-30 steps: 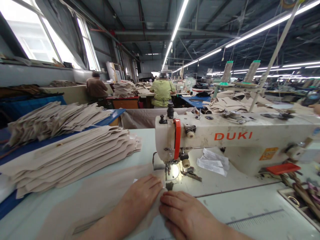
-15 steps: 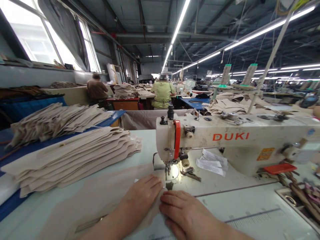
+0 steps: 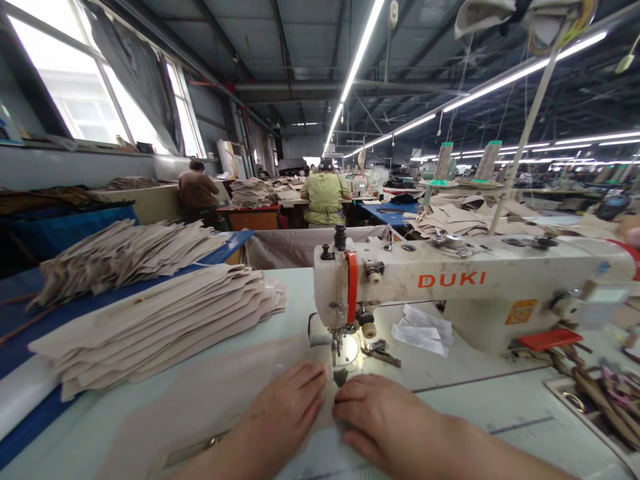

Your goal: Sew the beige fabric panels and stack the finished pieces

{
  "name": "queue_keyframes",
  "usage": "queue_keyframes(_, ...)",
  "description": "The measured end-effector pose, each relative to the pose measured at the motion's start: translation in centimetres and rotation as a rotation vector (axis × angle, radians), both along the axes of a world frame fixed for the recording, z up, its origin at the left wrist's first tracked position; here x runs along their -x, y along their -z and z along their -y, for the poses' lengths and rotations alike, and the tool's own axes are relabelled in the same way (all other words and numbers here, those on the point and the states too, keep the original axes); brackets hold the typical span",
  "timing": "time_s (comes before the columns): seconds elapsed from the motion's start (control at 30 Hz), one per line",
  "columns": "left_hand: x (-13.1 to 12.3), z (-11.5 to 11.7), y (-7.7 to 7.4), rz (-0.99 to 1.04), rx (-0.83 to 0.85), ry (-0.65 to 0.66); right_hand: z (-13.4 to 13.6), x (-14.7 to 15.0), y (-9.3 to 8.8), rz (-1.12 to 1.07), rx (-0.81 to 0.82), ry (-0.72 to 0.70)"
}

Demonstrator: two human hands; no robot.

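Beige fabric [image 3: 210, 400] is being spread flat on the pale sewing table [image 3: 500, 407], running from the near left up to the needle of the DUKI sewing machine [image 3: 450, 287]. Far to the left, a stack of cut beige pieces [image 3: 150, 320] is lying on the table, well apart from the hands. The left hand [image 3: 287, 407] is being pressed palm-down on the fabric, fingers extended and nothing gripped, its fingertips just short of the presser foot [image 3: 336, 347]. Just beside it, the right hand [image 3: 383, 417] is being laid on the fabric's edge, fingers slightly curled and pointing left, almost touching the left hand; whether the edge is being pinched beneath them cannot be told. The cloth is judged to be light, soft and limp, likely to wrinkle or slide on the smooth table, so it is best held flat under both palms near the needle. Further right, white labels [image 3: 423, 330] are lying under the machine arm.
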State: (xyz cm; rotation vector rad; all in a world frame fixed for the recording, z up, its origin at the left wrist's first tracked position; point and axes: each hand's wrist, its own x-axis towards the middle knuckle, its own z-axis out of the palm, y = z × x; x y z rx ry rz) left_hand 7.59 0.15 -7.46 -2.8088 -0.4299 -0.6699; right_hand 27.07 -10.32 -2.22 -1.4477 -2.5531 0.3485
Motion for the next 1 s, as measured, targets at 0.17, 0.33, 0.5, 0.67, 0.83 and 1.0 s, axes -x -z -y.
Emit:
queue_keyframes(0.17,-0.1,0.1,0.5,0.037,0.016,-0.032,-2.6,-0.5,1.2,0.052,-0.198,0.136)
queue_keyframes(0.33,-0.7,0.1,0.7,0.055,-0.007,-0.013,-3.8,-1.1,3.1,0.062,-0.318,0.118)
queue_keyframes(0.5,-0.9,-0.3,0.7,0.064,0.034,0.004,-3.8,-1.6,3.9,0.009,-0.373,0.125)
queue_keyframes(0.67,-1.8,-0.9,0.5,0.071,-0.040,0.035,-3.9,-1.7,4.2,-0.020,-0.403,0.128)
queue_keyframes(0.83,-2.4,-1.8,1.0,0.119,0.010,0.049,-4.1,-1.9,4.0,0.057,-0.401,0.184)
queue_keyframes(1.0,-2.7,-2.1,0.9,0.099,-0.003,0.044,-4.4,-2.0,3.9,0.064,-0.385,0.219)
